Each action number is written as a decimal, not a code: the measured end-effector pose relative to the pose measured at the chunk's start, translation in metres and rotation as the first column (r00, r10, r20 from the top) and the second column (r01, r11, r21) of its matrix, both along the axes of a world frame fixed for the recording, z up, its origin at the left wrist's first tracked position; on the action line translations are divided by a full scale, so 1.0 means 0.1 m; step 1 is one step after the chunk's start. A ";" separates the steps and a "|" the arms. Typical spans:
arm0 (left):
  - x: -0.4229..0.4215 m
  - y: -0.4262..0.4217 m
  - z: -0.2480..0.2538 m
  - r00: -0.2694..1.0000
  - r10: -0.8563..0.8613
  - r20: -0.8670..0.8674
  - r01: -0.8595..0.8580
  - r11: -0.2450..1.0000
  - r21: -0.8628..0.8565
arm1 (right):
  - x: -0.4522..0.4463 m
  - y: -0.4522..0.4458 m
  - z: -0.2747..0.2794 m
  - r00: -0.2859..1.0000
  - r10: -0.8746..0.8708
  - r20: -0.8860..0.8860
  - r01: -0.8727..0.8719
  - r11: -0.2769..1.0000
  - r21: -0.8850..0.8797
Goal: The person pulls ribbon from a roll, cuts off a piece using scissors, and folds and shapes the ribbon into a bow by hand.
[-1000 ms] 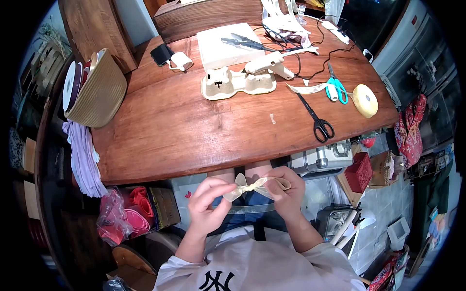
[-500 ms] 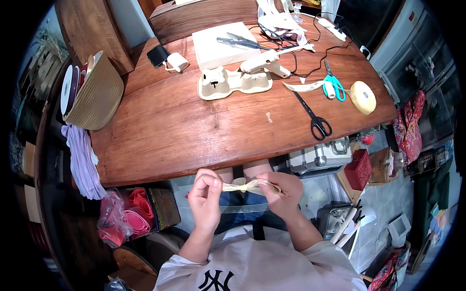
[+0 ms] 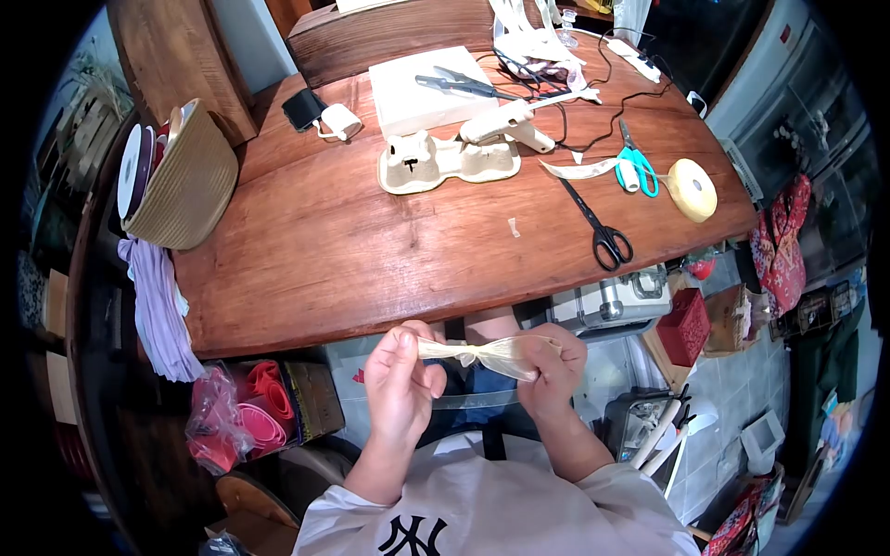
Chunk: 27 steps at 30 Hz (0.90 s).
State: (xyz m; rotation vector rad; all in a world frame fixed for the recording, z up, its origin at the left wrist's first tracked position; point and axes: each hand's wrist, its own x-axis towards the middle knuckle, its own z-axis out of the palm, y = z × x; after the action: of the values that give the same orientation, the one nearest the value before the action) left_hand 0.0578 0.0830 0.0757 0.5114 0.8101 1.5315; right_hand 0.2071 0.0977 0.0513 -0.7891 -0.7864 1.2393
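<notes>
Since half a second ago, the right side of the pale ribbon bow [image 3: 493, 355] has fanned wider. It sits between table [image 3: 297, 269] and white shirt [image 3: 501, 510]. Left hand [image 3: 397, 375] and right hand [image 3: 553, 368] pinch the bow's opposite ends; gentle, even tension should leave it uncrushed. Black interlocked NY letters [image 3: 413, 537] mark the shirt; the knot [image 3: 471, 355] is best kept centred.

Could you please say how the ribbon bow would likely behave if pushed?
The ribbon bow is probably very light, as its fabric looks thin and sheer. It would likely fold floppily, though its gathered centre may feel firmer.
</notes>
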 end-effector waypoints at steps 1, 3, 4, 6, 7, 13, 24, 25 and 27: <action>-0.02 0.01 -0.01 1.000 -0.023 0.006 0.023 1.000 0.016 | 0.00 0.00 0.01 0.998 0.024 -0.057 -0.025 1.000 -0.014; -0.04 0.02 -0.04 0.999 -0.045 0.009 0.045 0.998 0.035 | 0.00 0.02 0.06 0.992 0.049 -0.117 -0.052 0.998 -0.024; -0.04 0.02 -0.07 0.999 -0.039 -0.020 0.040 0.998 0.056 | 0.01 0.05 0.12 0.991 0.085 -0.107 -0.094 0.993 -0.076; -0.02 0.02 -0.06 0.998 -0.036 -0.048 0.039 0.996 0.082 | 0.03 0.08 0.11 0.988 0.119 -0.097 -0.130 0.984 -0.123; 0.01 0.02 -0.04 0.996 -0.081 0.039 0.078 0.994 0.080 | 0.05 0.10 0.04 0.971 0.185 -0.149 -0.201 0.974 -0.103; 0.11 -0.01 -0.13 0.952 -0.222 0.210 0.209 0.974 0.082 | -0.03 0.10 0.03 0.964 0.181 -0.193 -0.211 0.966 -0.149; 0.01 -0.03 -0.27 0.988 -0.139 -0.063 0.138 0.990 -0.019 | 0.05 0.09 -0.02 0.973 0.176 0.149 -0.166 0.983 -0.075; 0.04 -0.03 -0.24 0.993 -0.096 -0.065 0.093 0.995 -0.047 | 0.06 0.07 -0.02 0.942 0.207 0.264 -0.203 0.978 -0.043; 0.00 -0.03 -0.20 0.988 -0.096 -0.121 0.093 0.995 -0.027 | 0.07 0.09 0.00 0.880 0.259 0.397 -0.276 0.961 -0.017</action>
State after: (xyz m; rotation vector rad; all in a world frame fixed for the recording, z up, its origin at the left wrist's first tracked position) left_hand 0.0575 0.0801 0.0553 0.6239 0.8826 1.4134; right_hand 0.2137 0.1064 0.0513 -0.9362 -1.2838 1.3196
